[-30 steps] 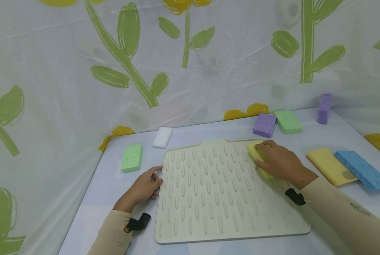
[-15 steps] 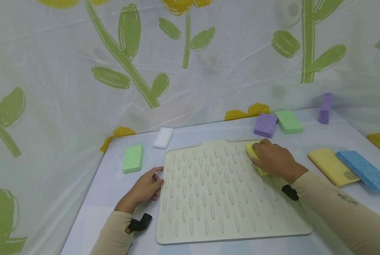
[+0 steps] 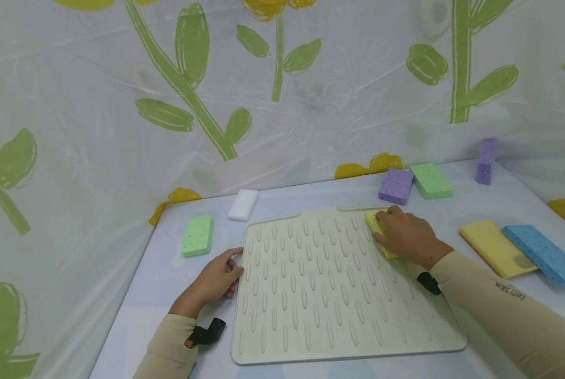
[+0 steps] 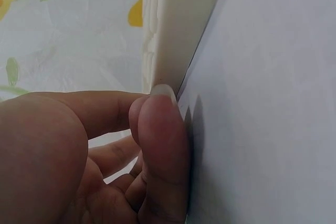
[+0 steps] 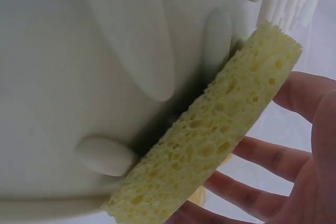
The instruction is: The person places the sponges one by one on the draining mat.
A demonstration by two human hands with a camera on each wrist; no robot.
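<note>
In the head view a cream mat with raised oval ridges lies on the table. My right hand holds a yellow sponge over the mat's far right corner, its fingers spread over the sponge's back. The right wrist view shows the porous side of the sponge close against the ridges, tilted, with a dark shadow beneath it. At the mat's left edge rests my left hand, index finger and thumb touching the rim. Up close in the left wrist view, a fingertip meets the mat's side wall.
Left of the mat lie a green sponge and a white sponge. Behind it are a purple sponge and another green one. A second purple sponge stands far right, beyond a yellow pad overlapped by a blue sponge.
My right hand has slid the yellow sponge slightly left and away from me across the mat's corner. My left hand stays at the mat's left edge.
</note>
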